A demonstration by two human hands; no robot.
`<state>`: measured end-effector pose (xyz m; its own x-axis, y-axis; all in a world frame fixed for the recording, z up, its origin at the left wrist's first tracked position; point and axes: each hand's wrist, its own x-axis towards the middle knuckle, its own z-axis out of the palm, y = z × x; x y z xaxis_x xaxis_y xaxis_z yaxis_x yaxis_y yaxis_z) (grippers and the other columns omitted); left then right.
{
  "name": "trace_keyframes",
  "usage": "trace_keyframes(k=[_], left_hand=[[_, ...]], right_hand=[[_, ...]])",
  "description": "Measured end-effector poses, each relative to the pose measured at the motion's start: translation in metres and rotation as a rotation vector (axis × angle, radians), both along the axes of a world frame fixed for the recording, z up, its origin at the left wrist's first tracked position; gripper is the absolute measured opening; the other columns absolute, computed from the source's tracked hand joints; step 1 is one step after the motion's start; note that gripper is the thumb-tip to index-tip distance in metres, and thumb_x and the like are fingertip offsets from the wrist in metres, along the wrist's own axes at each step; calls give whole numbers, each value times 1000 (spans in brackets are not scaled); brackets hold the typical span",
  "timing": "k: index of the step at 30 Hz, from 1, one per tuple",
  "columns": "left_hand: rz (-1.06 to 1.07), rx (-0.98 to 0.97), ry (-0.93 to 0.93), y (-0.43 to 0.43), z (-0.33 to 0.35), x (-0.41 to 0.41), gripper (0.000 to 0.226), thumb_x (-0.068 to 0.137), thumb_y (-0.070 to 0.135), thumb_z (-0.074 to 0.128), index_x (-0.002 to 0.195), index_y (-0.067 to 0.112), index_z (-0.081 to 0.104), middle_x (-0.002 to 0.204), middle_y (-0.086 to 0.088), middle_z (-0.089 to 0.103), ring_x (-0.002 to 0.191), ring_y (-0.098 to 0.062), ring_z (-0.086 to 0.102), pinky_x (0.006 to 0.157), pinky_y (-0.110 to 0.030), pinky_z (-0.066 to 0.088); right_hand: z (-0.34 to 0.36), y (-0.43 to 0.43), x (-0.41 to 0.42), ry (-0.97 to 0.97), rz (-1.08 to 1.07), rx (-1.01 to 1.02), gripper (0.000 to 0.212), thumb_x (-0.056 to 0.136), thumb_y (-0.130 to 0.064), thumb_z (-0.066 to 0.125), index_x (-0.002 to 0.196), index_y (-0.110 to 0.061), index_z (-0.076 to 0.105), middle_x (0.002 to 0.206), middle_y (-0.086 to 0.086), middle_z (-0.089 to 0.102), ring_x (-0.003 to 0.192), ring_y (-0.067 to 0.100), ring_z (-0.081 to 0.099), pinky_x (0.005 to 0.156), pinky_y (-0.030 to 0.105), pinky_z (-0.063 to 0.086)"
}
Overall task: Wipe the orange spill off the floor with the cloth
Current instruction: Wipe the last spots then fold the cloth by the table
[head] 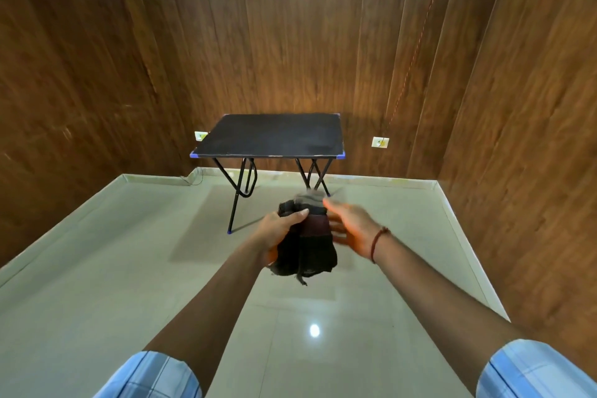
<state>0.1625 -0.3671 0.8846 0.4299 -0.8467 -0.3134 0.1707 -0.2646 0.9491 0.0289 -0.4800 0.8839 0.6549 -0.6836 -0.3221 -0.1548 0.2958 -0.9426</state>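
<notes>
A dark bundled cloth (308,245) with maroon and grey stripes hangs in the air in front of me, above the pale tiled floor (129,268). My left hand (277,231) grips its upper left part, thumb across the top. My right hand (349,229) is beside the cloth on the right, fingers spread and motion-blurred, touching or nearly touching it. No orange spill shows on the visible floor.
A small black folding table (271,136) with blue corner caps stands against the wood-panelled back wall (290,42). Wall sockets (380,141) flank it. Wood panelling closes in on the left and right. An orange cord (416,52) hangs down the back wall.
</notes>
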Motion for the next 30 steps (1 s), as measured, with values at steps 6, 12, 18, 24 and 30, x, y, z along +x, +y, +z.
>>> trace_keyframes(k=[6,12,18,24,30], left_hand=[[65,174,-6,-77,-6,3,26,90,22,66,111,10,58,97,-14,69,86,-26,67,65,-33,54],[142,246,-111,-155,-22,31,26,87,21,70,109,14,58,102,-9,70,94,-21,67,90,-43,55],[183,219,-81,-226,-45,85,27,86,17,69,110,15,58,101,-10,69,88,-21,70,69,-30,58],[116,34,-11,-326,-42,171,31,85,4,64,115,9,59,109,-17,67,99,-27,67,78,-33,56],[12,-371,51,-423,18,277,26,85,-3,60,110,3,64,101,-14,70,88,-24,68,72,-32,55]], right_hand=[[-35,-74,-4,62,137,4,29,92,-23,64,118,-12,62,116,10,66,106,25,61,77,33,53],[-40,-157,25,73,81,28,16,89,-10,65,104,-13,59,105,10,66,98,23,61,66,30,48],[-62,-230,85,102,28,101,29,87,-11,67,114,-9,58,108,14,65,94,26,64,65,32,52],[-52,-336,167,-20,-12,77,38,86,-3,65,121,-15,57,110,12,68,94,25,69,68,31,56],[15,-449,256,-400,161,1,39,89,7,57,122,-13,59,109,7,73,99,23,70,75,32,59]])
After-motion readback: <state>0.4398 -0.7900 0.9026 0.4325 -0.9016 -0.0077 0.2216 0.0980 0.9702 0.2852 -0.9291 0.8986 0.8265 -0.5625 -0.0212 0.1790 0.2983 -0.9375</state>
